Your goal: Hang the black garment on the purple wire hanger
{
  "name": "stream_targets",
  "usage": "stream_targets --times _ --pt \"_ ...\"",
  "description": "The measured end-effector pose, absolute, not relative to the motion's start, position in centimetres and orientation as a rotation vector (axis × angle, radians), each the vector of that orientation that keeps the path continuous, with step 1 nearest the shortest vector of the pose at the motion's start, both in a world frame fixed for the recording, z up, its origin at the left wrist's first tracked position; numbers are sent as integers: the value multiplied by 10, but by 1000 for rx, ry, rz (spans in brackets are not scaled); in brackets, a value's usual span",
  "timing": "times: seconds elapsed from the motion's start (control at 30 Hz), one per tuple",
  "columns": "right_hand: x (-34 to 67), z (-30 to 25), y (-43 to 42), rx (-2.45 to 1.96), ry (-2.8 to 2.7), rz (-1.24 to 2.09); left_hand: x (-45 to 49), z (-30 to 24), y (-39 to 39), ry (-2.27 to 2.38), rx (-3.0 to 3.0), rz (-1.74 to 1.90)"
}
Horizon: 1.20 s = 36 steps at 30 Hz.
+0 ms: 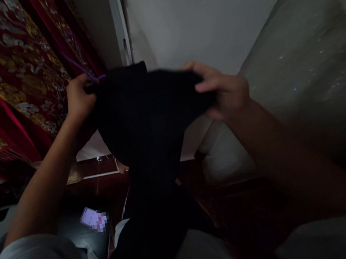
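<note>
A black garment (145, 120) hangs spread between my two hands and drops down over my lap; in the dim light its exact kind cannot be made out. My left hand (81, 98) grips its upper left corner, thumb pressed against the fingers. By that corner runs a thin purple cord (95, 78), partly across the cloth. At the other side my right hand (227, 90) is closed on the garment's right edge, with its fingers over the fabric and slightly blurred.
Red cloth with gold and silver embroidery (26, 74) hangs at the left. A lit phone (93, 218) lies on a dark surface at lower left. Ahead stands a pale wall (194, 16). Large bundles under shiny plastic wrap (307, 64) fill the right side. The floor (110, 187) is dark red.
</note>
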State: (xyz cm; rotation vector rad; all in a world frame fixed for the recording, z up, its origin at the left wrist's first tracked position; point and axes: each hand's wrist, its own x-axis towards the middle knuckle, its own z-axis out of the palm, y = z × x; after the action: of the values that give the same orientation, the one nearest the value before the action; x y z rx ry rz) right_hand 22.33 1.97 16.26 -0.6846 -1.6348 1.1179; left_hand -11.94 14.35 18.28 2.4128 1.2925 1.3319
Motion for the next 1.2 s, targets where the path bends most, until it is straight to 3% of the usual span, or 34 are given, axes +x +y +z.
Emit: stream_targets --times 0.07,0.13,0.33,0.53,0.7,0.97,1.2 --pt "222 160 6 -503 -1907 1368 -124 177 138 1148 2456 1341" --pt "219 154 2 -547 -2118 1337 -121 170 122 1042 2504 1330" --pt "190 87 24 -1078 -2303 273 -81 158 58 725 2525 1203" --pt "166 17 34 -836 -2004 -313 -26 130 15 342 2171 1219" --pt "194 19 37 -748 -1969 -427 -29 135 22 426 2074 1191" --pt "241 32 47 -1060 -1919 -562 -103 160 50 834 2009 989" --pt "257 86 65 -1484 -1733 -504 -134 165 12 1178 2652 1587"
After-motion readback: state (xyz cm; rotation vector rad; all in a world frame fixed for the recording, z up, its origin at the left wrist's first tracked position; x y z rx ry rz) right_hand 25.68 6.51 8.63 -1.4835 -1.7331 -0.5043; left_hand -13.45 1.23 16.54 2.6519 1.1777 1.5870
